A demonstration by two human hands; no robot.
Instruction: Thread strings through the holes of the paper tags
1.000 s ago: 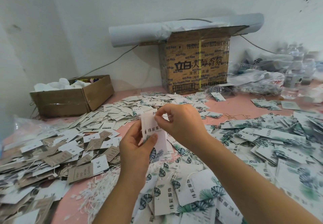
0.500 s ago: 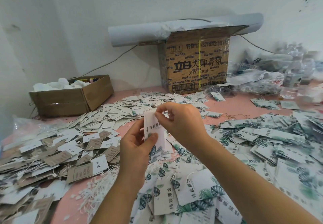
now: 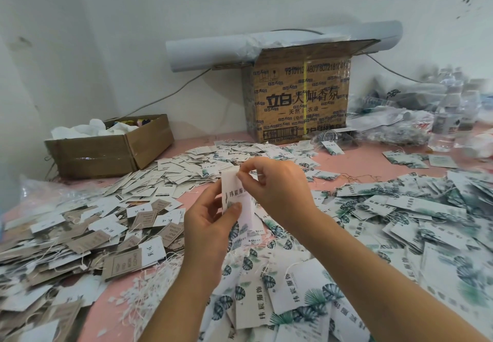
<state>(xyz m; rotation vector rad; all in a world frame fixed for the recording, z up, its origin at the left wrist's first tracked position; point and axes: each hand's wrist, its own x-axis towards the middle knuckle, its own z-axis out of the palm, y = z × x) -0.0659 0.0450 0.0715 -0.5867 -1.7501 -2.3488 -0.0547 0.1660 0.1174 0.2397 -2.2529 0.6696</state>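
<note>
Above the near middle of the pink bench [image 3: 373,158], a white paper tag [image 3: 232,184] is standing upright in the air between both hands. Dark characters are running down its face, and a green leaf print is showing lower on it. Its hole is hidden behind fingertips.

More leaf-printed tags [image 3: 400,208] are lying heaped over the bench's right side and near edge. Brown and white tags [image 3: 80,235] are covering the left side, many with thin threads trailing from them. Loose white strings [image 3: 149,291] are lying tangled towards the near edge, just left of the left forearm.

At the far left corner a shallow cardboard box [image 3: 106,152] is sitting open, with crumpled white wads [image 3: 88,128] and some small coloured items filling it. A tall cardboard box [image 3: 298,101] with dark print is standing at the far edge against the wall, and a pale roll [image 3: 213,51] is lying across its top. What it contains is not showing. Clear bags and bottles [image 3: 442,123] are crowding the far right corner, too blurred to tell apart.

The left hand [image 3: 210,224] is gripping the tag's lower half, thumb pressing on the front and fingers curling behind. The right hand [image 3: 280,184] is pinching at the tag's top edge with thumb and forefinger, its other fingers curling loosely. Whether a string is lying within that pinch cannot be told.
</note>
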